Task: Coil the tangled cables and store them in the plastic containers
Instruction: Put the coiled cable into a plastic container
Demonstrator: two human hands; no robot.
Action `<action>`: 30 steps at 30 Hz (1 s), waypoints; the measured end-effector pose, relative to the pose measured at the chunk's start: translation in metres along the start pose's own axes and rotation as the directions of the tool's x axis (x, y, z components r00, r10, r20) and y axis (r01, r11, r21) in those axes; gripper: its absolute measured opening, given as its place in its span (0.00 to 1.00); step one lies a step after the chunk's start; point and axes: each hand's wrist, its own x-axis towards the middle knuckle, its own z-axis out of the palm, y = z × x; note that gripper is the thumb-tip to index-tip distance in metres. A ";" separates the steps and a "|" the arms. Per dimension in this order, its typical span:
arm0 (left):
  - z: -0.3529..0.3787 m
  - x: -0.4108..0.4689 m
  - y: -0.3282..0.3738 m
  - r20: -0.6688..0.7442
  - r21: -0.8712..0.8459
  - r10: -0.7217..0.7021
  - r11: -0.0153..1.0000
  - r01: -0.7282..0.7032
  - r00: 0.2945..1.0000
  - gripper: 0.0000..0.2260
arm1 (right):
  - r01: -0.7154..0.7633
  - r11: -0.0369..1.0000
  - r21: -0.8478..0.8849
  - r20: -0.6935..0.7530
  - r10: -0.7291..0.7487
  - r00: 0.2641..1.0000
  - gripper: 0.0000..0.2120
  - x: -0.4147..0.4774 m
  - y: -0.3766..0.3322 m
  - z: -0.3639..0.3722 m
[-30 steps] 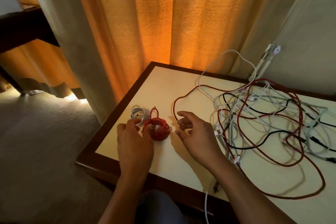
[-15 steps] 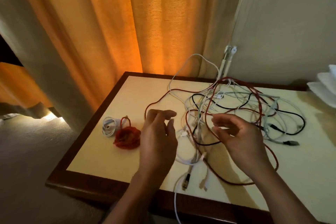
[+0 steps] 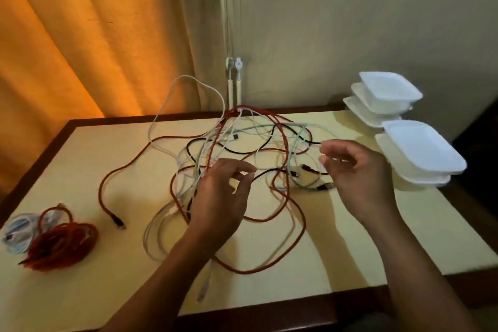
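Twice through coiling, seemingly; now hovering over tangled cables (image 3: 269, 149) beneath left hand (image 3: 223, 194) and right hand (image 3: 361, 178), both loosely curled, grip unclear; next, tease out one free end.

On the table (image 3: 80, 291), coiled cables (image 3: 62, 244) lie left, tangled cables (image 3: 244, 152) centre, stacked plastic containers (image 3: 420, 153) right.

Just the one cam here, head-mounted, looking forward and down across the table (image 3: 350, 237) from its near edge. Both forearms come in from the bottom, with the left hand (image 3: 221, 197) and right hand (image 3: 361, 178) close up mid-frame. The curtain (image 3: 80, 35) and wall (image 3: 350, 21) fill the top. The wide-angle lens bends the edges.
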 end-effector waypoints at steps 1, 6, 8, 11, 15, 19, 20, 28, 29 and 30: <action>0.003 0.002 0.000 0.008 -0.001 0.007 1.000 -0.007 1.000 0.05 | 0.018 0.997 -0.076 -0.035 -0.020 0.999 0.10 0.010 0.005 -0.008; 0.010 0.004 -0.006 0.069 -0.002 -0.034 0.999 0.034 0.997 0.07 | 0.054 0.869 -0.492 -0.118 -0.128 0.985 0.20 0.095 0.035 -0.041; 0.012 0.004 -0.009 0.099 0.031 -0.045 0.999 0.042 0.994 0.07 | 0.050 0.756 -0.653 -0.099 -0.150 0.984 0.24 0.134 0.044 -0.049; 0.016 0.005 -0.014 0.146 0.060 -0.053 0.997 0.044 0.988 0.09 | 0.037 0.624 -0.781 -0.057 -0.130 0.990 0.28 0.179 0.049 -0.056; 0.021 0.006 -0.019 0.193 0.049 -0.068 0.997 0.060 0.979 0.11 | 0.050 0.498 -0.866 0.037 -0.036 0.999 0.28 0.207 0.063 -0.057; 0.023 0.004 -0.022 0.237 0.076 -0.095 0.994 0.079 0.967 0.11 | 0.047 0.454 -0.890 0.035 -0.035 0.999 0.21 0.212 0.078 -0.054; 0.024 0.004 -0.022 0.251 0.072 -0.104 0.994 0.088 0.963 0.11 | 0.050 0.443 -0.895 0.027 -0.057 0.998 0.21 0.213 0.080 -0.054; 0.025 0.006 -0.019 0.276 0.085 -0.130 0.990 0.110 0.952 0.10 | 0.090 0.503 -0.859 -0.029 -0.223 0.974 0.18 0.197 0.070 -0.046; 0.025 0.006 -0.019 0.274 0.079 -0.127 0.991 0.110 0.953 0.11 | 0.119 0.583 -0.803 -0.043 -0.256 0.966 0.19 0.188 0.062 -0.042; 0.026 0.006 -0.020 0.273 0.078 -0.128 0.991 0.111 0.953 0.12 | 0.159 0.677 -0.719 -0.051 -0.279 0.959 0.20 0.176 0.054 -0.035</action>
